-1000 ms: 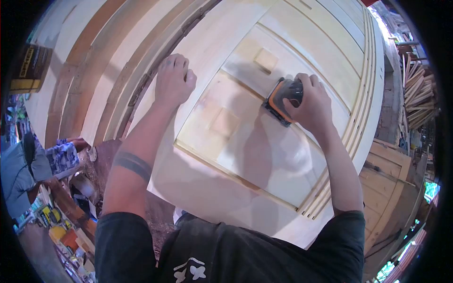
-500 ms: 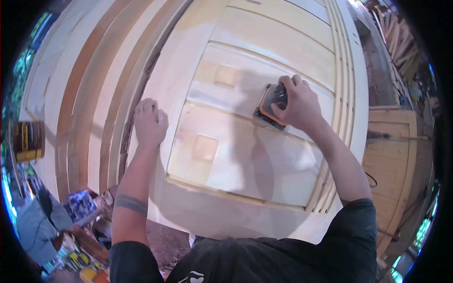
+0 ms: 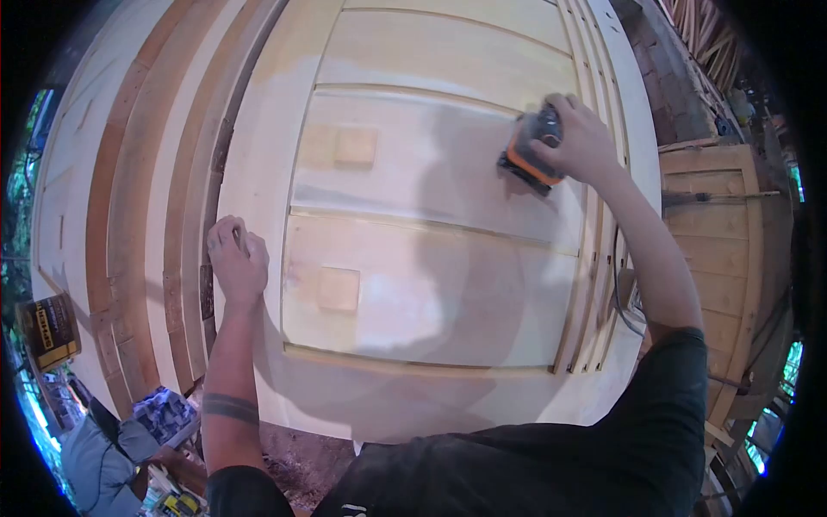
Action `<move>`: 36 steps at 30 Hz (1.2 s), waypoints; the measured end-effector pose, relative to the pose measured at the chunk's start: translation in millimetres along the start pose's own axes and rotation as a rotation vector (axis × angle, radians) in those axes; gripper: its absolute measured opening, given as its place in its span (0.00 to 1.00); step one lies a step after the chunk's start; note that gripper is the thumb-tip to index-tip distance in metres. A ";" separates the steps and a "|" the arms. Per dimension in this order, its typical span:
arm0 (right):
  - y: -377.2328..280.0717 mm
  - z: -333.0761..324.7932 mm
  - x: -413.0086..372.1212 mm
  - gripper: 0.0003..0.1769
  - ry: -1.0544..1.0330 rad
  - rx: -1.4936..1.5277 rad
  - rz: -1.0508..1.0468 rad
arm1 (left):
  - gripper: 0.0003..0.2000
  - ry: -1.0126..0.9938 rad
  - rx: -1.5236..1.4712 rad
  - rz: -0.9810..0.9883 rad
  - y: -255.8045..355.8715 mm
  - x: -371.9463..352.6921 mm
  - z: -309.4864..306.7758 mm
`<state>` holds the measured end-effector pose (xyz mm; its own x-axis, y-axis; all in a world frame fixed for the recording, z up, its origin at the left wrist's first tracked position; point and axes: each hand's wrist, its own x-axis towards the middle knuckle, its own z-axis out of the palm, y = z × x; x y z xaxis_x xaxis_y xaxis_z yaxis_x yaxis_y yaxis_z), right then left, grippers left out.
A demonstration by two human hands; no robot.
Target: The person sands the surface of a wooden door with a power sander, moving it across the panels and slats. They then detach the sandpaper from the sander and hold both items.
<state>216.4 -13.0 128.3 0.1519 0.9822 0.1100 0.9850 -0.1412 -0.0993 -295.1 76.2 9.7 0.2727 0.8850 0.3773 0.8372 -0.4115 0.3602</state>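
Note:
A pale wooden panelled door (image 3: 413, 297) lies flat in front of me, with recessed panels, small raised square blocks and grooved strips along its right side. My right hand (image 3: 581, 142) is wrapped round a black and orange power sander (image 3: 536, 148), which rests on the upper right part of a panel. My left hand (image 3: 238, 263) is at the door's left edge, its fingers curled; what they grip, if anything, is hard to make out. A dark cable (image 3: 622, 297) hangs below my right forearm.
Long boards (image 3: 151, 215) stand in layers along the left. A labelled can (image 3: 48, 332) is at the far left, above grey cloth (image 3: 95, 465) and clutter. Another panelled wooden door (image 3: 706, 250) is at the right, with wood strips (image 3: 702, 39) stacked at the upper right.
The sander has moved right in my right hand, off the strip between two panels and onto the upper panel. My left hand sits lower and further left in view. The camera view has shifted.

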 end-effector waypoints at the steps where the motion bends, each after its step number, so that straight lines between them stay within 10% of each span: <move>1: -19.0 1.0 1.4 0.30 -0.024 0.007 0.003 | 0.16 -0.007 -0.003 0.000 -1.1 -0.3 0.4; 8: -102.7 19.7 16.5 0.28 -0.016 0.081 -0.141 | 0.16 -0.027 -0.010 -0.002 0.0 0.3 -2.2; 21: -29.0 3.1 -71.7 0.29 -0.010 0.047 -0.072 | 0.16 -0.036 0.022 0.024 -10.2 0.7 3.3; 36: -157.5 12.9 -87.5 0.24 -0.061 0.197 -0.203 | 0.14 -0.010 0.029 0.016 -5.9 1.6 1.8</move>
<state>46.9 -75.2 121.5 -0.0574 0.9945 0.0880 0.9589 0.0794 -0.2723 -298.7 80.5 6.6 0.2908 0.8805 0.3745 0.8460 -0.4194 0.3292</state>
